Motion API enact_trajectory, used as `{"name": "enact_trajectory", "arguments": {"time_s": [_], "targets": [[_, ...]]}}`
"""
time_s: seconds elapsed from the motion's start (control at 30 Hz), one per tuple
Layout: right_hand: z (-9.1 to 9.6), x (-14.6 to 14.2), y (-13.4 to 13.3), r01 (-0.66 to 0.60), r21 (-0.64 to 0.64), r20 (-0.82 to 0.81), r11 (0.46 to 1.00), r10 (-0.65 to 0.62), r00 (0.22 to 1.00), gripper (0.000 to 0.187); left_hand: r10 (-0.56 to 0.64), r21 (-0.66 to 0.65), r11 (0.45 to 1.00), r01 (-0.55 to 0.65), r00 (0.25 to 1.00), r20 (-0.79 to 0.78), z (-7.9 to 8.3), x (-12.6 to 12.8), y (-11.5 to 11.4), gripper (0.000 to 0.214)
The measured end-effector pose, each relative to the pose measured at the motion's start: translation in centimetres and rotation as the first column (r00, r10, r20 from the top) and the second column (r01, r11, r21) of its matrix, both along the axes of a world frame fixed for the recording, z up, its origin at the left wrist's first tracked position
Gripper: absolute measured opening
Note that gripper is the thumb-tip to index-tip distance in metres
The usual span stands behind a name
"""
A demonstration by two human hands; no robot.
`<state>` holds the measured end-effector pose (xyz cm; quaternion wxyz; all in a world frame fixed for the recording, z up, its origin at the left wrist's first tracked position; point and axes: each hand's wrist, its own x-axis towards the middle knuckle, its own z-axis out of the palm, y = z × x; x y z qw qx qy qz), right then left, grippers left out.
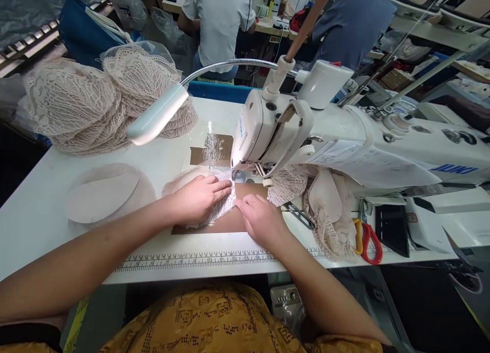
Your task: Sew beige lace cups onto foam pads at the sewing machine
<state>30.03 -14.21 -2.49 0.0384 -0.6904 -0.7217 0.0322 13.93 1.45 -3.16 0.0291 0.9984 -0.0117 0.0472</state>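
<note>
As I watch, the flat left hand presses the lace at seven o'clock from the needle; the curled right hand pinches its edge. It looks light and floppy, best held by that edge.

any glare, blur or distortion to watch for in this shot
Head view: white glare streaks the brown tape, and the lamp has a bright underside; same head view: left hand and right hand show no strong motion blur; head view again: the forearms look stretched toward the lower corners, and a strip at upper right is pixelated.
</note>
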Motion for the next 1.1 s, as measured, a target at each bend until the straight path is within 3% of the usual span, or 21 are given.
{"name": "enact_trajectory", "arguments": {"time_s": [0.17, 0.3, 0.6, 0.77, 1.1], "targets": [[0.8, 0.5, 2.0, 0.005, -0.063, 0.022, 0.998, -0.004, 1.0, 0.032, -0.022, 0.023, 0.999, 0.022, 1.0, 0.006, -0.4, 1.2, 2.1, 0.054], [0.5, 0.7, 2.7, 0.04, -0.043, 0.027, 0.998, -0.038, 0.999, 0.035, -0.013, 0.025, 1.0, 0.013, 1.0, -0.002, -0.4, 1.7, 3.3, 0.054], [-0.3, 0.7, 2.6, 0.06, -0.013, 0.061, 0.998, -0.059, 0.996, 0.042, -0.054, -0.06, 0.997, 0.057, 0.997, 0.052, -0.2, 0.7, 2.2, 0.039], [-0.7, 1.0, 3.0, 0.061, 0.005, 0.077, 0.998, -0.061, 0.995, 0.045, -0.037, -0.085, 0.995, 0.043, 0.996, 0.076, -0.5, 1.2, 3.0, 0.038], [-1.7, 1.8, 2.8, 0.15, 0.046, -0.136, 0.988, -0.142, 0.98, 0.045, 0.002, -0.085, 0.996, 0.009, 0.991, 0.131, -0.9, 1.9, 4.3, 0.038]]}}
